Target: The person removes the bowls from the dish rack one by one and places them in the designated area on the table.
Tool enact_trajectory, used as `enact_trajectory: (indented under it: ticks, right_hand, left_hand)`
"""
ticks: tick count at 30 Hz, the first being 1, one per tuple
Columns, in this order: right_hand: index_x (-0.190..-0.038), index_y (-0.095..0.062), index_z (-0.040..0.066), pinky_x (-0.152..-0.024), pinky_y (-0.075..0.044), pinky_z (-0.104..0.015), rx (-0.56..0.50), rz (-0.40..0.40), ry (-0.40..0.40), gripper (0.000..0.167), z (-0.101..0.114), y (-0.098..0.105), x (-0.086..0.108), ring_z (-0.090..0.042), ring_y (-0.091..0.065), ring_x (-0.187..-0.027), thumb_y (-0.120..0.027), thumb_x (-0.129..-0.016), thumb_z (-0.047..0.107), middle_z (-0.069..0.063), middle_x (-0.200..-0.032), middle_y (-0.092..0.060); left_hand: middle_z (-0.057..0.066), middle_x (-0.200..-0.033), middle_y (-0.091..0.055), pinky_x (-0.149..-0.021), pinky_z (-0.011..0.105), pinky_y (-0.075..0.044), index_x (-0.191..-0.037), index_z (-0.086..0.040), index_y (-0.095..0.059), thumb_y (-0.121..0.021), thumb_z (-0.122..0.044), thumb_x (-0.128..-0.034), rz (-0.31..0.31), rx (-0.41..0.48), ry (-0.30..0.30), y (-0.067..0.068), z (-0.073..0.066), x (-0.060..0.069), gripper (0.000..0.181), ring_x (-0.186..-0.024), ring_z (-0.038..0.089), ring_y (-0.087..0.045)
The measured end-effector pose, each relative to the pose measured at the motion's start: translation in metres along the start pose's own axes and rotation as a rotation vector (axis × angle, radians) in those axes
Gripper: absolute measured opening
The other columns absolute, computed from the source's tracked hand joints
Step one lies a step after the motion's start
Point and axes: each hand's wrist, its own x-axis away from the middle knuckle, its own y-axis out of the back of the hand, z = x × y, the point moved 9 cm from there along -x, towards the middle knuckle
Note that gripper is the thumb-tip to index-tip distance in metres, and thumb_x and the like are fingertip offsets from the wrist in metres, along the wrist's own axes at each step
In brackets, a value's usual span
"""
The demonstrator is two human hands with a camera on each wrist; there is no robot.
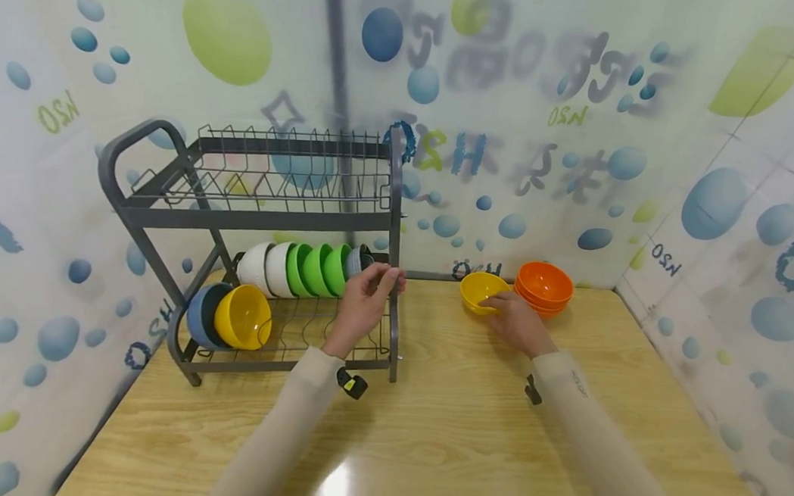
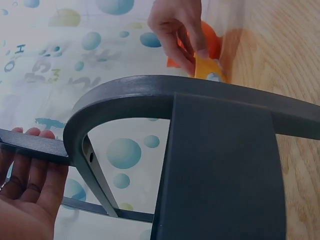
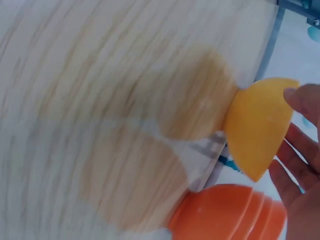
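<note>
My right hand (image 1: 520, 324) pinches the near rim of a small yellow bowl (image 1: 479, 288), which sits upright on the table. Thumb and fingers lie on either side of that rim in the right wrist view, around the yellow bowl (image 3: 260, 120). Right beside it is a stack of orange bowls (image 1: 545, 281). Meanwhile my left hand (image 1: 364, 307) grips the right front post of a dark two-tier dish rack (image 1: 262, 219); in the left wrist view its fingers (image 2: 42, 177) pass behind the dark bar.
The rack's lower tier holds white bowls (image 1: 254, 268), green bowls (image 1: 316, 270), a small dark-patterned bowl (image 1: 355, 261), a blue bowl (image 1: 202, 316) and a larger yellow bowl (image 1: 246, 317). Its top tier is bare wire. A patterned backdrop (image 1: 510, 187) closes off the wooden table (image 1: 454, 433) behind.
</note>
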Motion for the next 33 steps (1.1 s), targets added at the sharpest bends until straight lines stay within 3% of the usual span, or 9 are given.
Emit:
enact_trajectory:
  ticks: [5,10,17,26,33]
  right_hand:
    - [-0.135,-0.066,0.011,-0.114,-0.044,-0.057,-0.076,0.029,-0.02,0.042,0.01,0.0,0.001,-0.038,-0.054,-0.133,-0.074,-0.095,0.019,-0.016,-0.144,-0.06]
    - [-0.142,-0.061,0.012,-0.117,-0.039,-0.059,-0.153,0.025,-0.016,0.048,0.025,0.0,-0.001,-0.04,-0.048,-0.139,-0.072,-0.097,0.028,-0.016,-0.15,-0.056]
    - [-0.148,-0.054,0.017,-0.119,-0.036,-0.06,-0.21,0.041,0.005,0.055,0.052,0.004,-0.005,-0.038,-0.043,-0.145,-0.067,-0.099,0.039,-0.011,-0.154,-0.052]
    - [-0.149,-0.053,0.017,-0.119,-0.037,-0.058,-0.272,-0.005,0.127,0.058,0.102,0.027,-0.01,-0.035,-0.047,-0.144,-0.069,-0.098,0.039,-0.008,-0.156,-0.051]
    - [-0.15,-0.052,0.019,-0.114,-0.045,-0.052,-0.326,-0.044,0.208,0.057,0.137,0.045,-0.018,-0.028,-0.056,-0.134,-0.069,-0.098,0.038,-0.005,-0.152,-0.054]
  left_hand:
    - [0.02,-0.109,-0.071,-0.096,0.033,-0.058,-0.111,-0.013,-0.07,-0.053,-0.042,-0.1059,-0.001,-0.007,-0.01,0.0,0.0,0.001,0.034,-0.098,0.022,-0.071]
    - [0.011,-0.105,-0.072,-0.095,0.032,-0.059,-0.111,-0.013,-0.07,-0.053,-0.042,-0.1059,-0.003,-0.009,-0.011,-0.001,0.0,0.0,0.034,-0.098,0.022,-0.071]
    - [0.01,-0.105,-0.072,-0.094,0.032,-0.059,-0.11,-0.013,-0.07,-0.054,-0.04,-0.106,-0.005,-0.011,-0.014,0.0,-0.001,0.0,0.032,-0.097,0.022,-0.071]
    - [0.011,-0.108,-0.074,-0.098,0.038,-0.057,-0.114,-0.011,-0.071,-0.054,-0.046,-0.1049,0.023,-0.06,0.028,0.002,-0.003,0.0,0.04,-0.101,0.019,-0.072]
    - [0.007,-0.103,-0.076,-0.082,0.037,-0.059,-0.115,-0.018,-0.074,-0.055,-0.044,-0.1053,0.076,-0.197,0.001,0.011,-0.011,-0.002,0.034,-0.094,0.018,-0.072]
